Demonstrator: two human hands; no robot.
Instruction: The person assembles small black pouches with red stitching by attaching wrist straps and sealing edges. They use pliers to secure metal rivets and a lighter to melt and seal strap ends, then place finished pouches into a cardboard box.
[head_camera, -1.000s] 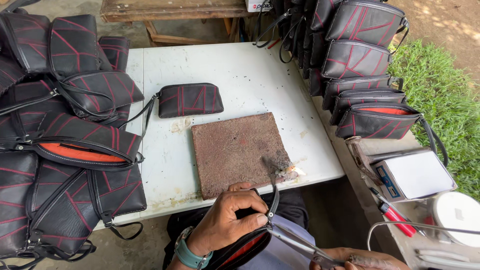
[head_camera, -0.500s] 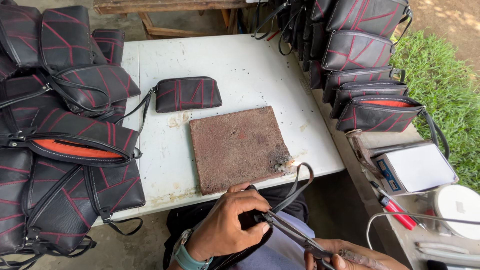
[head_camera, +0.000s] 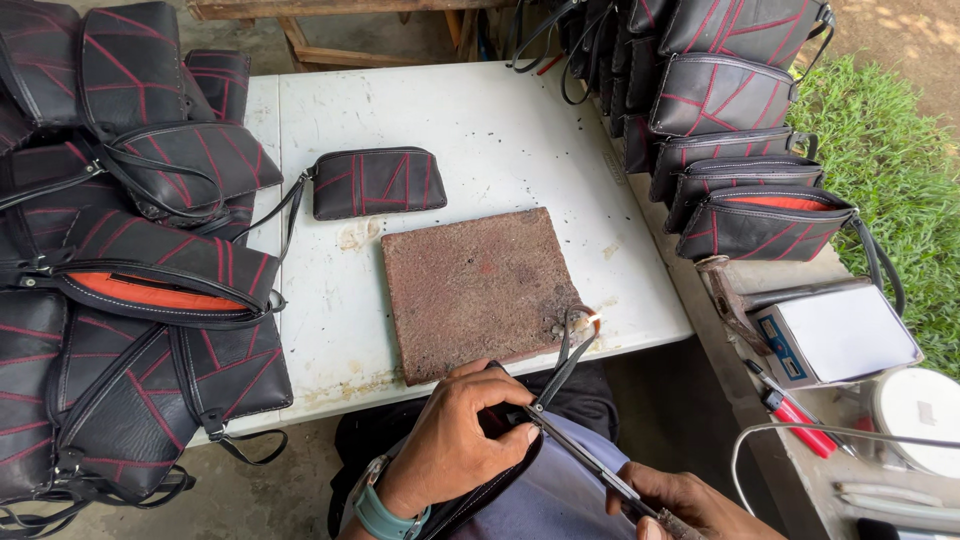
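My left hand (head_camera: 455, 445) grips a black pouch with red trim (head_camera: 480, 495) on my lap, thumb pressed against its thin black strap (head_camera: 567, 355). The strap loops up to the near right corner of a brown stone slab (head_camera: 475, 290) on the white table (head_camera: 500, 130). A small orange glow (head_camera: 595, 318) shows at the strap's tip. My right hand (head_camera: 690, 500), low at the frame's edge, holds a thin metal rod tool (head_camera: 580, 460) that slants up to my left thumb.
A black zip pouch (head_camera: 375, 182) lies on the table behind the slab. Piles of black bags with red stitching sit at the left (head_camera: 130, 250) and right (head_camera: 740, 130). A white box (head_camera: 840, 335), a red-handled tool (head_camera: 800, 415), a white lid and a cable sit on the right bench.
The view has shifted slightly. The strap loop has risen toward the slab's corner, where a small glow now shows at its tip. My right hand with the rod has come further into view.
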